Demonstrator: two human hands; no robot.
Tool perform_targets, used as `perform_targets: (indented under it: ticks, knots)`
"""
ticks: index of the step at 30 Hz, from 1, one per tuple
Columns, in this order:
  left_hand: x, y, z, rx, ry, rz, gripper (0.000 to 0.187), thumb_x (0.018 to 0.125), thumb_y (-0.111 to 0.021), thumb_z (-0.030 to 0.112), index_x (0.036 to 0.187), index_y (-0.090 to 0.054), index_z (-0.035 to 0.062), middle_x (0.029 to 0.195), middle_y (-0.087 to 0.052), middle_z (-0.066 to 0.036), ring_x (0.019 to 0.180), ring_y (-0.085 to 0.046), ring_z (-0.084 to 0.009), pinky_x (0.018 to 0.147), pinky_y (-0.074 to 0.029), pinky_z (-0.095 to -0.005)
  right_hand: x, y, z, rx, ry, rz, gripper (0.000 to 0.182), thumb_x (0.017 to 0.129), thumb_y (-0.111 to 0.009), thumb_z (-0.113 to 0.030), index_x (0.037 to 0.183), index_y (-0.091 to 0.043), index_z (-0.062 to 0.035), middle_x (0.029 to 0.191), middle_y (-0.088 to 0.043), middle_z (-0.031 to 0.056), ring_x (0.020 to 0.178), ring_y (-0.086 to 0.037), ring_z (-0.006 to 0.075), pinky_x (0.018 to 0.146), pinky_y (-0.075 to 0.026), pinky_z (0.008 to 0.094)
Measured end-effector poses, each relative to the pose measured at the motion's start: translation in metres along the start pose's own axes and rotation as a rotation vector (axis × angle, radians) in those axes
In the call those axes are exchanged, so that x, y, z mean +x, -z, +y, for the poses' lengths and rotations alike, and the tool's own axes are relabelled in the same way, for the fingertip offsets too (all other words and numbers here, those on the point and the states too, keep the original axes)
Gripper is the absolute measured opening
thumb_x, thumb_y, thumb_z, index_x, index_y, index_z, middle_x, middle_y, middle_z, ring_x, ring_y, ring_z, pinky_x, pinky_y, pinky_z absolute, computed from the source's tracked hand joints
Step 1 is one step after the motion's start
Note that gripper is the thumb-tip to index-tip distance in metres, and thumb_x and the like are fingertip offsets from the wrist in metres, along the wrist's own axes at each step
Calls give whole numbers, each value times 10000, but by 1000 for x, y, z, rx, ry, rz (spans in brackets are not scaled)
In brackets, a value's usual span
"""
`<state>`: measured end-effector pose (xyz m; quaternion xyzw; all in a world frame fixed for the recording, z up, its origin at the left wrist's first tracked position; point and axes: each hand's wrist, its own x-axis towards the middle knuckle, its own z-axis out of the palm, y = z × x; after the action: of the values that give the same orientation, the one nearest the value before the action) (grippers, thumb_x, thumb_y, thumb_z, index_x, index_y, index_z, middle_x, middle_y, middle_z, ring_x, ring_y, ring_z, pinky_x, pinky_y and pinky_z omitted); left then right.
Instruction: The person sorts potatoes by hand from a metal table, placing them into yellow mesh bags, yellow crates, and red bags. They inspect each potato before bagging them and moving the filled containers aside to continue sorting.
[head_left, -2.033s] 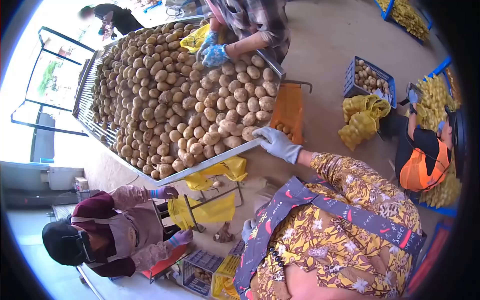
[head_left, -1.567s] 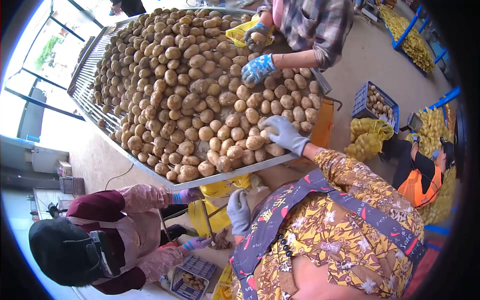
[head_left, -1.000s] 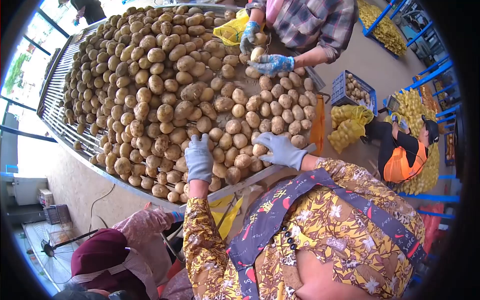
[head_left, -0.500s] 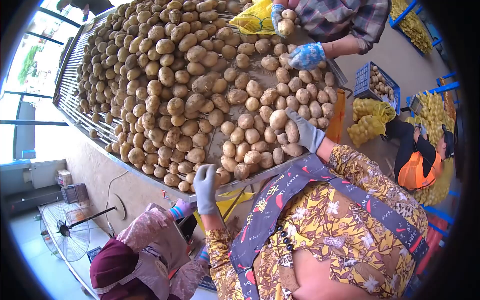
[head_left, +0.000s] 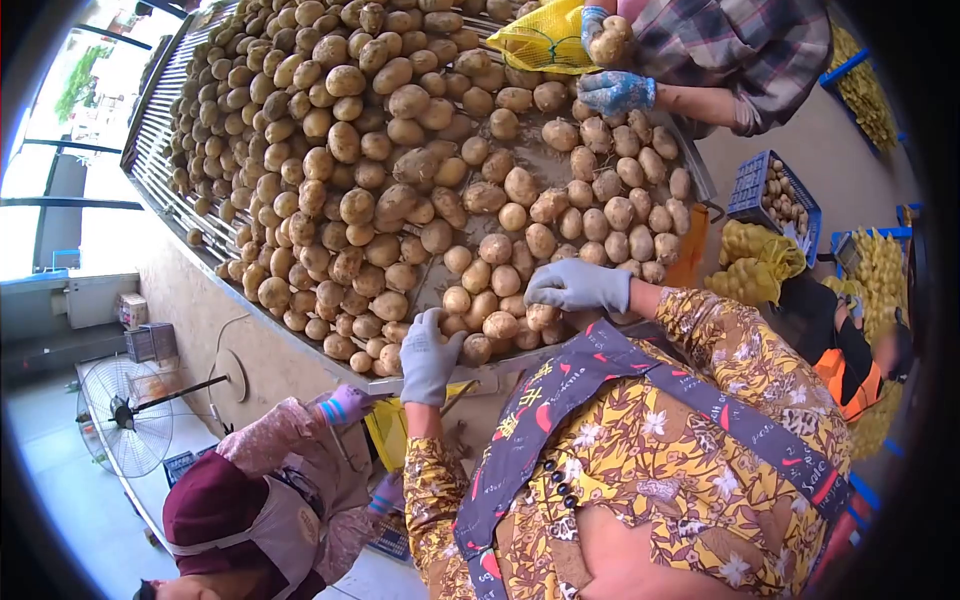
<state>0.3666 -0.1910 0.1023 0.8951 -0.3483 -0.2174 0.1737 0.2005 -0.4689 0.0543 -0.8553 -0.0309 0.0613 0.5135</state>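
My left hand (head_left: 429,358), in a grey glove, rests at the near edge of the sorting table with thumb and fingers apart, its fingertips against small potatoes. My right hand (head_left: 580,286), also grey-gloved, is curled palm down over the potatoes near the front edge. Its fingertips close on a potato (head_left: 541,316), partly hidden under the hand. Around both hands lie brown, soil-marked potatoes (head_left: 501,325), and a large heap (head_left: 340,140) covers the left side of the table.
Across the table a co-worker's blue-gloved hands (head_left: 615,92) hold potatoes beside a yellow mesh bag (head_left: 545,38). Another co-worker (head_left: 270,500) is at the lower left, near a fan (head_left: 123,412). A blue crate (head_left: 748,187) and filled mesh bags (head_left: 752,262) stand at right.
My right hand has moved left and closer to me, and its fingers now curl over potatoes. My left hand has shifted slightly. The co-worker opposite has brought their hands closer together.
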Motion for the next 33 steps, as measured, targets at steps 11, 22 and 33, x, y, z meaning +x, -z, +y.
perform_targets:
  ticks: [11, 22, 33]
  knots:
    - [18, -15, -19, 394, 135, -326, 697, 793, -683, 633, 1223, -666, 85, 1159, -709, -198, 1090, -679, -366, 936, -537, -463, 60, -23, 5, -515, 90, -105, 343, 868, -632, -201, 1174, -591, -51, 922, -701, 205, 784, -703, 424, 652, -558, 536]
    - [71, -11, 18, 511, 8, -312, 601, 840, -742, 460, 1271, -631, 58, 1149, -715, -175, 1026, -699, -307, 905, -555, -412, 75, 12, -14, -367, -50, -226, 402, 819, -711, -321, 1104, -668, -41, 1075, -695, 225, 996, -676, 438, 829, -537, 522]
    - [74, 0, 22, 518, -143, -227, 583, 853, -755, 413, 1296, -613, 60, 1158, -711, -174, 1021, -694, -302, 896, -556, -403, 25, -7, -27, -332, -147, -52, 442, 824, -718, -357, 1141, -676, -52, 1183, -652, 223, 1074, -650, 421, 889, -518, 509]
